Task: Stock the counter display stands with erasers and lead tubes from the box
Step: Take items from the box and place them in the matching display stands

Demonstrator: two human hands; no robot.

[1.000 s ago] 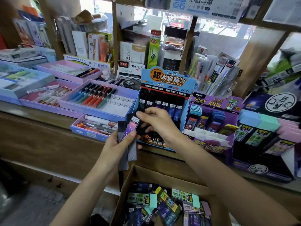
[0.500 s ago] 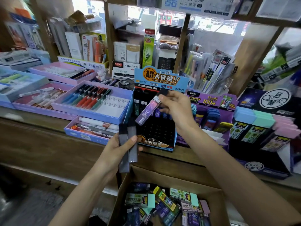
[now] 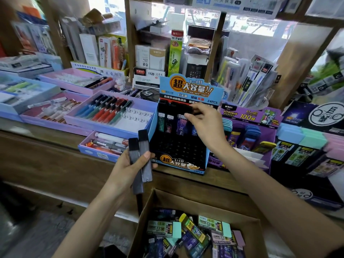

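Observation:
A blue and black lead tube display stand [image 3: 181,146] sits on the wooden counter, with several tubes standing in its top row. My right hand [image 3: 206,125] pinches a dark lead tube [image 3: 183,109] at that top row, the tube lying roughly level. My left hand [image 3: 130,167] grips two grey lead tubes [image 3: 142,157] upright, just left of the stand's lower front. Below, an open cardboard box [image 3: 160,200] holds several erasers and lead tubes [image 3: 191,231].
A purple eraser display stand [image 3: 249,138] stands right of the lead stand, with pastel eraser blocks [image 3: 305,136] further right. Trays of pens [image 3: 109,112] fill the counter on the left. Shelves of stationery rise behind.
My right hand has taken one tube from my left hand, carried it up and right, and brought it to the stand's top row. My left hand now holds two tubes.

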